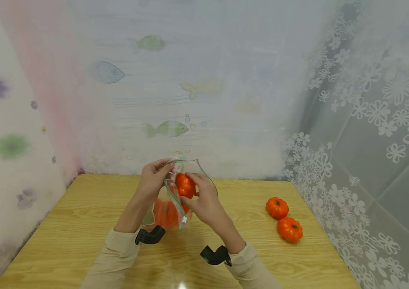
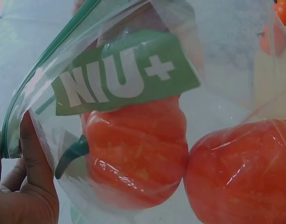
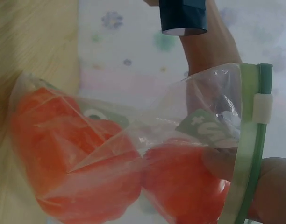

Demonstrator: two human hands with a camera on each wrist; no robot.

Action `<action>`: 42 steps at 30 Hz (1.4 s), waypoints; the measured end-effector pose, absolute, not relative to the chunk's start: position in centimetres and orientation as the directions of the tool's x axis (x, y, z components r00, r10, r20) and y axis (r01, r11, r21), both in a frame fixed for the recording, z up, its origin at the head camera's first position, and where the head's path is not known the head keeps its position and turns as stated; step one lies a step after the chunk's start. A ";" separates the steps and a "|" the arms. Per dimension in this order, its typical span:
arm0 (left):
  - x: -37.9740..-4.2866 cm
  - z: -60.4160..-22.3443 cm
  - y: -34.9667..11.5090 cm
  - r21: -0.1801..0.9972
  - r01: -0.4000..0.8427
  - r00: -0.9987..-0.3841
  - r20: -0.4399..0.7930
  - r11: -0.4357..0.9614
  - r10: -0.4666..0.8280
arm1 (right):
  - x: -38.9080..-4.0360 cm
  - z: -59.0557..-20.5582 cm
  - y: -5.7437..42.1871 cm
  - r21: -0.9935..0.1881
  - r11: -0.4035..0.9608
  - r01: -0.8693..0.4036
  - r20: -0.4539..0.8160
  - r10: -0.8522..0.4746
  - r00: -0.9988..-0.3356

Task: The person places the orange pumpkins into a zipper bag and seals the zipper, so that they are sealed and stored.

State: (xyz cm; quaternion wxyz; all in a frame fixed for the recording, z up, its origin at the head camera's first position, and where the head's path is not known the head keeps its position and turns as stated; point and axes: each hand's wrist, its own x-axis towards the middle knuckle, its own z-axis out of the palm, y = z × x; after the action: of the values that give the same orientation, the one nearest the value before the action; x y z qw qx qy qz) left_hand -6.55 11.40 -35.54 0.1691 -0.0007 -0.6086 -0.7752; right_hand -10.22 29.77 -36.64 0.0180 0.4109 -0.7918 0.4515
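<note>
A clear zip bag with a green seal strip and white slider is held up over the table, its mouth spread. My left hand pinches the bag's edge by the opening. Inside the mouth, my right hand grips a small orange toy pumpkin with thumb and fingers. More orange pumpkins fill the bag's bottom, blurred by the plastic. In the left wrist view, the gripped pumpkin shows its green stem below a green printed label.
Two loose pumpkins, one farther back and one nearer, touch each other on the right of the wooden table. Curtains with fish and flower prints enclose the table's back and sides.
</note>
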 end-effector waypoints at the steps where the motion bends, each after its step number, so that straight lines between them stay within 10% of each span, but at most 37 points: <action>1: -6.6 -35.5 11.4 0.944 0.262 -0.943 0.206 -0.200 -0.262 | -10.3 -36.6 29.6 -0.682 0.272 -0.679 0.409 -0.628 -0.662; 21: -7.3 -35.5 11.4 0.953 0.237 -0.942 0.178 -0.187 -0.284 | -11.2 -36.4 28.9 -0.621 0.343 -0.705 0.379 -0.656 -0.653; 33: -7.3 -35.6 9.8 0.939 0.264 -0.915 0.172 -0.219 -0.365 | -10.2 -37.3 33.8 -0.700 -0.059 -0.712 0.655 -0.450 -0.607; 42: -6.8 -36.3 7.8 0.931 0.256 -0.893 0.126 -0.259 -0.431 | -12.8 -42.4 39.8 -0.750 -0.067 -0.659 0.647 -0.283 -0.708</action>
State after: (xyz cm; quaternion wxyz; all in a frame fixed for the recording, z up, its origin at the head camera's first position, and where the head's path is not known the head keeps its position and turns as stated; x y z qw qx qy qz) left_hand -6.77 7.77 -36.32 0.2176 0.0772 -0.5685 -0.7896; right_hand -12.80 39.75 -42.41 0.1467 0.3530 -0.6672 0.6393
